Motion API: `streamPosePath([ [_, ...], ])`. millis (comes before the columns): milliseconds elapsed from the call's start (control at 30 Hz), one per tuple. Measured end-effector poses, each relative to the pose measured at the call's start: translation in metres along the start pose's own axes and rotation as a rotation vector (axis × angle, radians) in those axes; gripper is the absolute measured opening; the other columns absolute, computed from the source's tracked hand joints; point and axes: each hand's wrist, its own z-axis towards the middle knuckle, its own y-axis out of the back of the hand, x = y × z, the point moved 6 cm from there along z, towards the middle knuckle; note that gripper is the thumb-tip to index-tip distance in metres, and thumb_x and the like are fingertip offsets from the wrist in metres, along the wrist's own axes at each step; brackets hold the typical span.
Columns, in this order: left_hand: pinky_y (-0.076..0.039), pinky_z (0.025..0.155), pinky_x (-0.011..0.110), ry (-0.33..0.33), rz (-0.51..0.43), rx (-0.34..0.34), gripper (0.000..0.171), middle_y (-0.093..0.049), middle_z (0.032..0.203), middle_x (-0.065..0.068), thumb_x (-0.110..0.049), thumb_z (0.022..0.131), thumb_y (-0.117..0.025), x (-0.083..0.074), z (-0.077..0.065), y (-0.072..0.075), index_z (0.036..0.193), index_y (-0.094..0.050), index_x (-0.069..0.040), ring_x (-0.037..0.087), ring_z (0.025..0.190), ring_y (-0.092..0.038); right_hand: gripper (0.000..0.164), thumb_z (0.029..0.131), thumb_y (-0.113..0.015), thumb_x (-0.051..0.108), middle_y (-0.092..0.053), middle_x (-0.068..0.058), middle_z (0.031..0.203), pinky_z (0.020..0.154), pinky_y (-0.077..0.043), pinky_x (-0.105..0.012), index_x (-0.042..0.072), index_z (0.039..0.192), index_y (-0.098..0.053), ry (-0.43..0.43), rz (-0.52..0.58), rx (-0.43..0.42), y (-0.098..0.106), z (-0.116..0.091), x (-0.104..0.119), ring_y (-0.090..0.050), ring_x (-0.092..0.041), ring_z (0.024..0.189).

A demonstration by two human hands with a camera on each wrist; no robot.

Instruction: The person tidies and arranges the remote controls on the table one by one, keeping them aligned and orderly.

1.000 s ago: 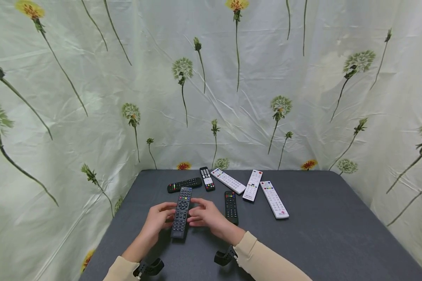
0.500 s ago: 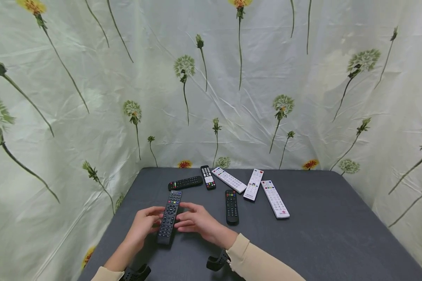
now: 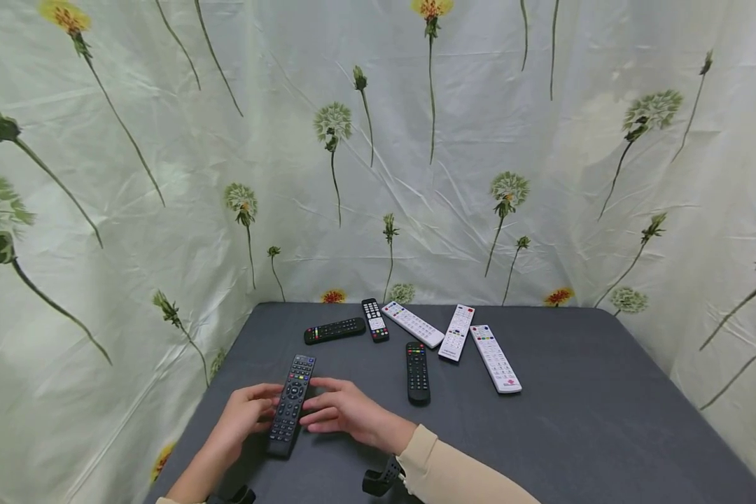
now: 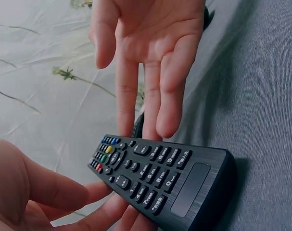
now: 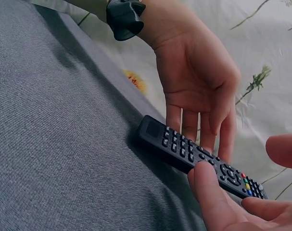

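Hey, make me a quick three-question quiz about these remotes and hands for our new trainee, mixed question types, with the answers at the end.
1. Count: how many white remotes lie on the table?

2. Multiple choice: the remote between the left hand and the right hand is
a) white
b) black
c) red

3. True or false: the coloured buttons on that remote sit toward its end nearer the flowered backdrop.

Key:
1. Three
2. b
3. True
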Motion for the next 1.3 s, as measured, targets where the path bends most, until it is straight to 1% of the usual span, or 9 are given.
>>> streamPosePath([
  [233, -0.057, 0.068, 0.041, 0.012, -0.02, 0.012, 0.032, -0.07, 0.099, 0.013, 0.0, 0.096, -0.052, 0.007, -0.001, 0.002, 0.125, -0.064, 0.009, 0.024, 0.082, -0.066, 0.064, 0.097, -0.059, 0.01, -0.065, -0.02, 0.127, 0.09, -0.056, -0.043, 0.003, 0.155, -0.033, -0.042, 0.038, 0.035, 0.0, 0.003, -0.009, -0.058, -0.044, 0.121],
  [333, -0.057, 0.067, 0.041, 0.032, -0.019, 0.015, 0.032, -0.07, 0.094, 0.011, 0.0, 0.095, -0.051, 0.011, -0.001, 0.002, 0.123, -0.064, 0.009, 0.024, 0.079, -0.066, 0.066, 0.097, -0.059, 0.011, -0.065, -0.021, 0.126, 0.091, -0.055, -0.046, 0.002, 0.156, -0.031, -0.054, 0.032, 0.053, 0.0, 0.004, -0.013, -0.059, -0.044, 0.119],
  [467, -0.056, 0.065, 0.039, 0.043, -0.014, 0.03, 0.034, -0.068, 0.09, 0.011, 0.001, 0.095, -0.048, 0.015, 0.0, -0.001, 0.123, -0.064, 0.009, 0.023, 0.076, -0.064, 0.066, 0.098, -0.058, 0.013, -0.066, -0.022, 0.125, 0.09, -0.056, -0.048, 0.001, 0.156, -0.029, -0.084, -0.006, 0.08, 0.003, 0.005, -0.021, -0.064, -0.04, 0.115],
  [600, -0.056, 0.064, 0.038, 0.041, 0.005, 0.029, 0.034, -0.067, 0.089, 0.011, 0.001, 0.095, -0.048, 0.017, 0.001, -0.003, 0.123, -0.064, 0.01, 0.022, 0.075, -0.063, 0.065, 0.099, -0.057, 0.014, -0.065, -0.022, 0.127, 0.088, -0.057, -0.045, 0.002, 0.157, -0.028, -0.112, -0.034, 0.115, 0.005, 0.007, -0.025, -0.065, -0.035, 0.115],
  [867, -0.056, 0.064, 0.038, 0.046, 0.039, 0.031, 0.034, -0.066, 0.091, 0.012, -0.002, 0.097, -0.047, 0.016, 0.003, -0.001, 0.123, -0.063, 0.011, 0.021, 0.077, -0.063, 0.064, 0.101, -0.054, 0.014, -0.064, -0.02, 0.129, 0.089, -0.056, -0.042, 0.006, 0.158, -0.026, -0.132, -0.038, 0.16, 0.007, 0.01, -0.028, -0.065, -0.03, 0.115],
  [1133, -0.055, 0.062, 0.037, 0.053, 0.044, 0.021, 0.033, -0.064, 0.087, 0.011, -0.004, 0.099, -0.045, 0.02, 0.004, 0.001, 0.121, -0.064, 0.012, 0.02, 0.072, -0.06, 0.063, 0.103, -0.05, 0.014, -0.06, -0.022, 0.135, 0.094, -0.054, -0.043, 0.006, 0.159, -0.023, -0.136, -0.016, 0.234, 0.007, 0.011, -0.029, -0.061, -0.034, 0.121],
  [1300, -0.055, 0.062, 0.037, 0.063, 0.039, 0.029, 0.032, -0.064, 0.087, 0.011, -0.005, 0.101, -0.045, 0.021, 0.006, 0.0, 0.121, -0.064, 0.012, 0.02, 0.072, -0.059, 0.062, 0.105, -0.048, 0.014, -0.054, -0.024, 0.141, 0.099, -0.051, -0.044, 0.008, 0.16, -0.02, -0.161, 0.027, 0.29, 0.01, 0.01, -0.029, -0.055, -0.037, 0.127],
])
